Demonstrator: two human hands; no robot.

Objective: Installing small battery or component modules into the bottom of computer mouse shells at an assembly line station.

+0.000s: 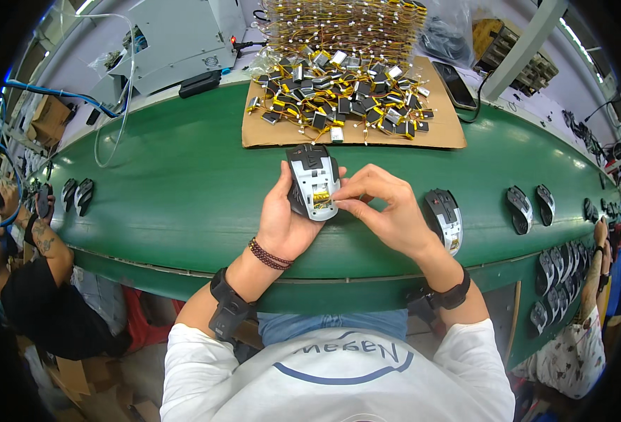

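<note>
Left fingers [280,186] hold mouse [314,172] | right fingers [359,188] at its 4 o'clock edge, can't tell grip | green table [184,162] stretches toward 9 o'clock

A short line of dark letters [349,348] stood upside down on the person's white short-sleeved cloth T-shirt [402,390] (a thick, curved navy stripe [342,380] ran beside it), large enough to read. Small marks on the held black-and-silver plastic computer mouse [314,174] were too tiny to make out.
</note>
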